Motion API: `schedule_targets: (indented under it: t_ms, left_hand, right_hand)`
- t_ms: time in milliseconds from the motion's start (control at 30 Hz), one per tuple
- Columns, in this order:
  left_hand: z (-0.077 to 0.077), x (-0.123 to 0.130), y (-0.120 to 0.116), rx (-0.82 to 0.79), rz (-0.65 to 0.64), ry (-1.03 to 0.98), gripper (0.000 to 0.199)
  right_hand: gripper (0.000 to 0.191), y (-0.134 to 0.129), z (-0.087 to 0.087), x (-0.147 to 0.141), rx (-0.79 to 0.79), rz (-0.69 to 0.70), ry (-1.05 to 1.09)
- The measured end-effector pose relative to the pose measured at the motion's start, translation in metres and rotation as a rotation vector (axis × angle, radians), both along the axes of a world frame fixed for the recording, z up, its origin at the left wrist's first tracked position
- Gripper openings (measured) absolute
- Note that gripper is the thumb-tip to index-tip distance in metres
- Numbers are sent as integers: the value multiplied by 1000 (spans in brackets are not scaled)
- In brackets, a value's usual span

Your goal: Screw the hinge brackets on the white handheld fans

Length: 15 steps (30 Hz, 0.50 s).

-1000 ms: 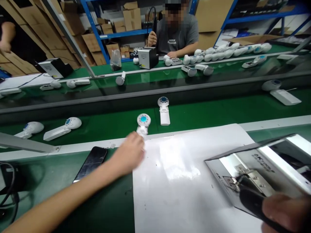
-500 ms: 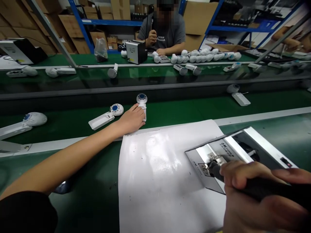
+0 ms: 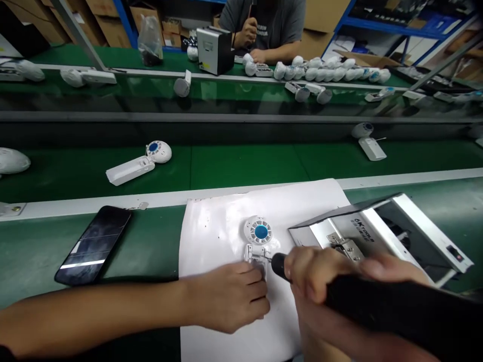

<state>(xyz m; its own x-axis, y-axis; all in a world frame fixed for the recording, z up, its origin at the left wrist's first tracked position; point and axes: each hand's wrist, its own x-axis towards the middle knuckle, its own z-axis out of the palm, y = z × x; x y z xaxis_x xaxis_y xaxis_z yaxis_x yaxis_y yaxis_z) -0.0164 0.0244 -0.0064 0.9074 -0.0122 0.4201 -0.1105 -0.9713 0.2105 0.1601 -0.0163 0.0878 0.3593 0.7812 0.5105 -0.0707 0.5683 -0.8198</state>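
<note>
Head view: the left hand [image 3: 236,296] curls closed over a white fan [image 3: 257,250] at its handle on the paper [image 3: 206,236], round head [image 3: 260,230] just beyond that grip, while the right hand [image 3: 320,274] clutches a black screwdriver [image 3: 392,311] alongside. I'd guess light, stiff, slick plastic, safest held by the handle, off the delicate slots.

A dark edge of cloth [image 3: 6,355], probably a sleeve hem, is just caught in the lower left corner, where little is shown. The left forearm [image 3: 105,312] is seen uncovered, smoothly tapered toward the wrist; the left hand [image 3: 231,297] and right hand [image 3: 315,276] are bare.
</note>
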Motion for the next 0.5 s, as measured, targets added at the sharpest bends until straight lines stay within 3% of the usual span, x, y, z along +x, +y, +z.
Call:
schedule_targets:
  t_ms: [100,367,500]
  left_hand:
    - [-2,1,5,-36,-3,-28,20]
    - [2,3,6,-49,7,-32,14]
    - [0,4,5,-54,3,-46,12]
  right_hand:
    - [44,22,-9,-9,98,18,55]
    - [58,42,-20,-18,215,70,-22]
    - [52,48,-24,-23,219,88,-42]
